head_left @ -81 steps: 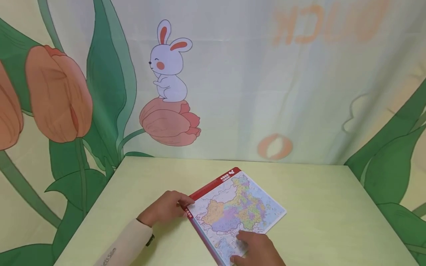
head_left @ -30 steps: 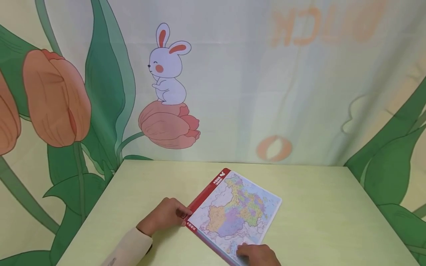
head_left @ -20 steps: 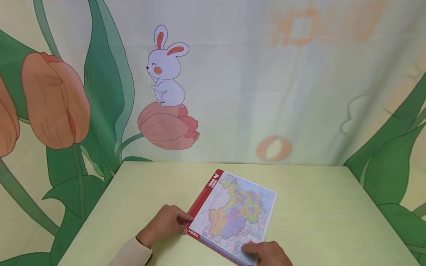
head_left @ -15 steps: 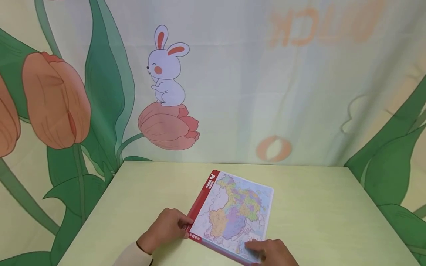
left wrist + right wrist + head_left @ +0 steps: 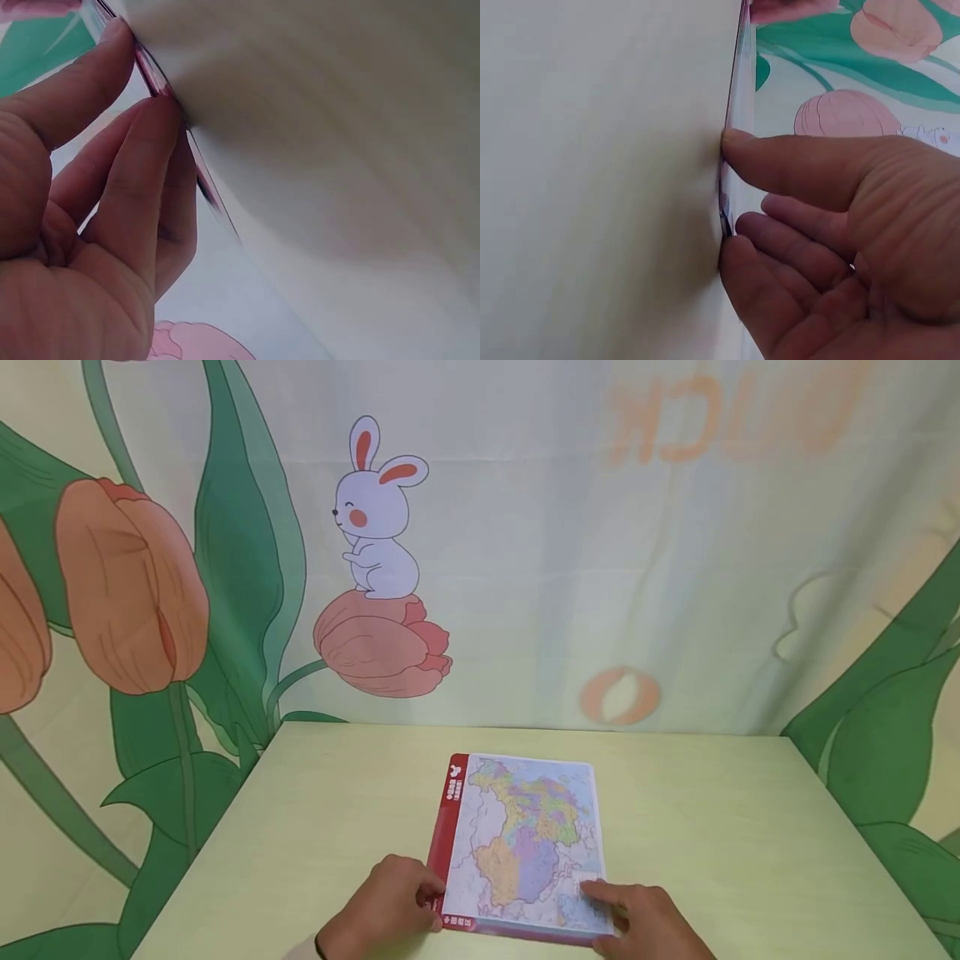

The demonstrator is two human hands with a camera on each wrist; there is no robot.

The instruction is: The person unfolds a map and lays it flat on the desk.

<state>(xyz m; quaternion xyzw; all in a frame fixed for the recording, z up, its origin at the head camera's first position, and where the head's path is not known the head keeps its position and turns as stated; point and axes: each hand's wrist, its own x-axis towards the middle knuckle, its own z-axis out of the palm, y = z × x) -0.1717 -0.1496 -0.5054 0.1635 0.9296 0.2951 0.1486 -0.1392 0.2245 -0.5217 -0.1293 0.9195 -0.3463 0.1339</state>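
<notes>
Two hands, one at each near corner of a map board, in the mid. of the table (image 5: 750,843). L to R: big orange tulips (image 5: 135,585) & green leaves (image 5: 243,518) printed on the curtain (image 5: 540,568), then the white rabbit (image 5: 378,510) perched on a pink tulip (image 5: 382,643). Below, bit of pale sleeve (image 5: 302,950) w/ dark band (image 5: 321,947); more of the sleeve was visible 2.7 s ago. L hand (image 5: 393,897) pinches the board's near-L corner w/ bent fingers & thumb; it's come closer to the person vs then. Next, red strip (image 5: 442,835) w/ white lettering, now nearly upright along the board's L side; earlier it slanted up to the R. Map board (image 5: 517,839) itself lies flat, coloured map face up, turned anticlockwise since then, near edge now almost parallel to the table's far edge. R hand (image 5: 641,914) pinches the near-R corner, index on the face, thumb low at the corner; it was further L, over the btm part of the map, 2.7 s ago. Above, orange ring (image 5: 594,697) & blurry orange letters (image 5: 693,418) on the curtain, then more green leaves far R
</notes>
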